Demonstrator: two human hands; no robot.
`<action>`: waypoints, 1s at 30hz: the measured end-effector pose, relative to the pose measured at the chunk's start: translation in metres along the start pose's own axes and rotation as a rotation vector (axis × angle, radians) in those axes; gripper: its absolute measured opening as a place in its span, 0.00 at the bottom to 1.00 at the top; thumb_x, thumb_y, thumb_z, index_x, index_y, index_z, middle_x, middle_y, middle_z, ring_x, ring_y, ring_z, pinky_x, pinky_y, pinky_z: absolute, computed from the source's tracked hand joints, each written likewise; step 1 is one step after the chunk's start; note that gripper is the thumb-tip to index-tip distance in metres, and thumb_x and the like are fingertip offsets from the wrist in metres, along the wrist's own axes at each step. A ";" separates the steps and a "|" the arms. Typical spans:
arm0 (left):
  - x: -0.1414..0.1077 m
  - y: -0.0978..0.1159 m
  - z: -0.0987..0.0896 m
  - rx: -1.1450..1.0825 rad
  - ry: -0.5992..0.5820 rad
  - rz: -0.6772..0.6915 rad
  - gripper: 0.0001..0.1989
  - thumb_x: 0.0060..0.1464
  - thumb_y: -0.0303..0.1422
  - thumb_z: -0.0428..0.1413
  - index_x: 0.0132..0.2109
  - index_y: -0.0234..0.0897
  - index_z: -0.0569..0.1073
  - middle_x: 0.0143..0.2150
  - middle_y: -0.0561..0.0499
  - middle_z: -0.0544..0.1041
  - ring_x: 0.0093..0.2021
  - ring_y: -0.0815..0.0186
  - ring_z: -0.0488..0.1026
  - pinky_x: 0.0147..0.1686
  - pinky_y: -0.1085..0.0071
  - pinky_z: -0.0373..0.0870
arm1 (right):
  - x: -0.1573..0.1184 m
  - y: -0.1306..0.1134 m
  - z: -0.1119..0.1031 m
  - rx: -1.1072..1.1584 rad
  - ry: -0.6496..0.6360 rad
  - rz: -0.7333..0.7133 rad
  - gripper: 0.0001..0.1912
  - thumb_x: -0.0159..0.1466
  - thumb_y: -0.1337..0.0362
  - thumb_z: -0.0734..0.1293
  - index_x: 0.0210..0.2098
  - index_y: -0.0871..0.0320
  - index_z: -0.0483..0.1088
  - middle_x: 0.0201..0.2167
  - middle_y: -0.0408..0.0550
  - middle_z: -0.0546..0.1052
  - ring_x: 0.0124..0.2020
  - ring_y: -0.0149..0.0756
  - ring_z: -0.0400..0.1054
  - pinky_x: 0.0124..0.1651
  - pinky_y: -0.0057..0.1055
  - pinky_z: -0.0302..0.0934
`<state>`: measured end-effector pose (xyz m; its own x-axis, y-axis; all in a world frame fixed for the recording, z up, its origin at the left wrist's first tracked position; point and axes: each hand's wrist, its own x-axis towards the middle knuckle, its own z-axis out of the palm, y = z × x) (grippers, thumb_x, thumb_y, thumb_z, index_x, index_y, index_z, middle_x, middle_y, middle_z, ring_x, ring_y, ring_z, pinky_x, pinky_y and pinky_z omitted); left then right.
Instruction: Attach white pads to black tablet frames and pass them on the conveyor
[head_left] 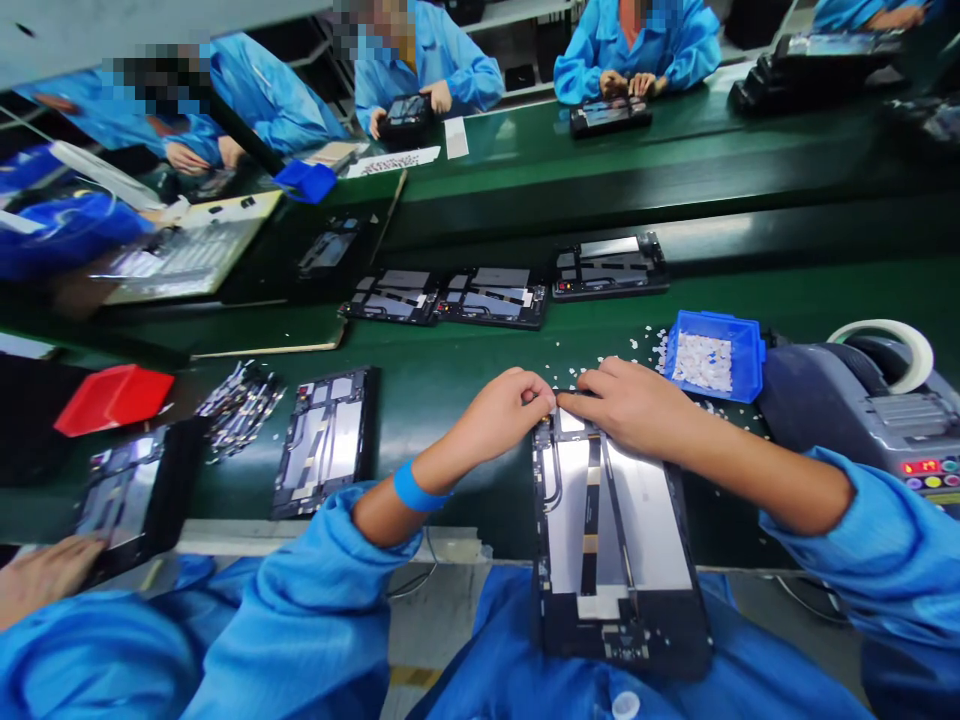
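Observation:
An opened tablet (649,520), its inner boards and silvery battery area showing, lies in front of me, its near end reaching past the table edge toward my lap. At its top left corner, my left hand (514,405) is closed with thumb and forefinger pinched together; anything between the fingertips is too small to make out. My right hand (630,405) lies over the tablet's top edge, fingers bent onto it, the forefinger nearly meeting the left fingertips. A blue wristband (421,488) circles my left wrist.
A blue tray (720,355) of small white pieces stands beside a tape dispenser (862,420). Left of me are another opened tablet (326,440), a heap of strips (241,408) and a red bin (114,400). Several opened tablets (495,297) lie farther back. Co-workers sit opposite.

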<state>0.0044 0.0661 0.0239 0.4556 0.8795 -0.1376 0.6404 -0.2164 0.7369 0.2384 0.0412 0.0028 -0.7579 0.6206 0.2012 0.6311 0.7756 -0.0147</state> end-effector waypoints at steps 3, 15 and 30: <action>-0.001 -0.003 0.004 -0.011 0.044 -0.007 0.07 0.60 0.29 0.56 0.34 0.37 0.76 0.33 0.52 0.74 0.35 0.64 0.70 0.36 0.68 0.64 | 0.000 0.000 0.000 0.003 0.002 0.000 0.18 0.73 0.71 0.61 0.59 0.55 0.74 0.40 0.53 0.73 0.40 0.43 0.57 0.39 0.37 0.46; -0.007 -0.001 0.014 0.119 0.127 0.049 0.06 0.61 0.26 0.54 0.35 0.38 0.72 0.36 0.52 0.72 0.40 0.62 0.70 0.41 0.66 0.65 | 0.001 0.000 -0.001 0.013 0.028 -0.006 0.18 0.73 0.71 0.61 0.58 0.56 0.75 0.39 0.52 0.74 0.40 0.43 0.57 0.40 0.38 0.48; 0.011 -0.004 0.026 -0.562 0.024 -0.279 0.06 0.51 0.25 0.54 0.38 0.38 0.67 0.28 0.59 0.63 0.28 0.70 0.62 0.29 0.72 0.57 | -0.002 0.002 0.005 0.035 0.052 -0.005 0.16 0.73 0.70 0.61 0.55 0.58 0.76 0.40 0.53 0.76 0.38 0.42 0.57 0.39 0.38 0.48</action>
<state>0.0227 0.0660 0.0023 0.3000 0.8813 -0.3652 0.3075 0.2730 0.9115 0.2398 0.0419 -0.0023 -0.7512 0.6102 0.2519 0.6202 0.7830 -0.0472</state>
